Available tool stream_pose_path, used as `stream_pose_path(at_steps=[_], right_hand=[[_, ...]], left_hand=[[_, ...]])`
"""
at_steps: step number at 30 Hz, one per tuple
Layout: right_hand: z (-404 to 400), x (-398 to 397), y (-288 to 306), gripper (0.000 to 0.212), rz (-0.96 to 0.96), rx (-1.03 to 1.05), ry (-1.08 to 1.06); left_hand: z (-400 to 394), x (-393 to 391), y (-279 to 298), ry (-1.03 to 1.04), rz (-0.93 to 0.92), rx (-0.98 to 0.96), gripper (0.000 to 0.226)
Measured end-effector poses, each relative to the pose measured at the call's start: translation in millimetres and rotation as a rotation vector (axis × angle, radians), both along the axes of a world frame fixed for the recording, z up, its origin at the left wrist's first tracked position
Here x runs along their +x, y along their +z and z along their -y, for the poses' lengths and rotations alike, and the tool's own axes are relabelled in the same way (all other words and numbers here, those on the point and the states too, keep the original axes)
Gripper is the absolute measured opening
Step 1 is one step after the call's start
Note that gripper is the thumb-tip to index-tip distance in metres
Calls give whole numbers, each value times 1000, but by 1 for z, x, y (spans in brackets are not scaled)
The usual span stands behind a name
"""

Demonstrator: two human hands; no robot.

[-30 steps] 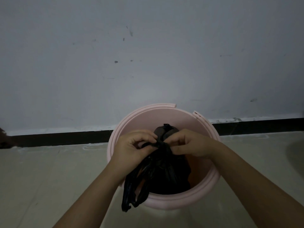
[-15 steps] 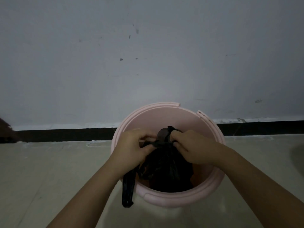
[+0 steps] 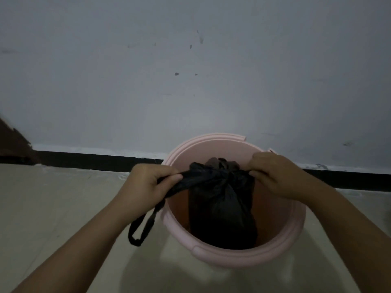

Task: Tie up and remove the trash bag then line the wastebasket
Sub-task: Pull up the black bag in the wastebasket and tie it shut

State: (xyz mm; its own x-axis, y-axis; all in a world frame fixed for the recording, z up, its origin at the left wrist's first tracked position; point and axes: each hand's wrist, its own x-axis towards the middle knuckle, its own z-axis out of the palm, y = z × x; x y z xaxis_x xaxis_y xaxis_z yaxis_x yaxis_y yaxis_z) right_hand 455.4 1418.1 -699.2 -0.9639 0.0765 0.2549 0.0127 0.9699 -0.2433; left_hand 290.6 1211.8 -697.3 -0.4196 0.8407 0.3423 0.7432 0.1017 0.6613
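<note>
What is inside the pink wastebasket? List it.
Inside the pink wastebasket stands a black trash bag, its neck gathered, the left hand and right hand pulling its ends apart. The bag's contents and the basket's floor are covered.

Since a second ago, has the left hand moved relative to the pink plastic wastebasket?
Yes. The left hand has pulled outward to the left, from over the round pink plastic wastebasket to past its left rim, stretching the black plastic trash bag's end.
</note>
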Motion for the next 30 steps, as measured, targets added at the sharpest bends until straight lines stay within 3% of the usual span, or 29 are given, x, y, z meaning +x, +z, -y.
stream_pose_path(at_steps=[5, 8, 12, 16, 18, 21, 23, 25, 27, 30], right_hand=[[6, -7, -5, 16, -40, 70, 1], [15, -7, -4, 14, -32, 53, 7], [23, -12, -6, 34, 14, 29, -24], [35, -28, -5, 36, 196, -256, 6], [44, -42, -9, 44, 359, -222, 41], [50, -54, -21, 33, 486, -62, 31], [48, -51, -26, 32, 540, 93, -10], [43, -44, -26, 30, 526, 153, -79], [39, -39, -23, 30, 449, 127, -170], [39, -38, -24, 30, 389, 116, -260]], left_hand=[[9, -6, -9, 129, 103, -4, 9], [7, -4, -12, 96, 114, 7, 18], [4, 1, -5, 8, 151, 74, 22], [-3, 7, -4, -135, 39, 19, 28], [-4, 9, -2, -174, 33, -23, 27], [4, 6, 4, -195, 91, -156, 18], [14, -1, 6, -184, 70, -268, 42], [25, -11, 8, -126, 39, -369, 44], [32, -17, 8, -51, 77, -420, 25], [31, -22, 2, 129, 134, -347, 27]])
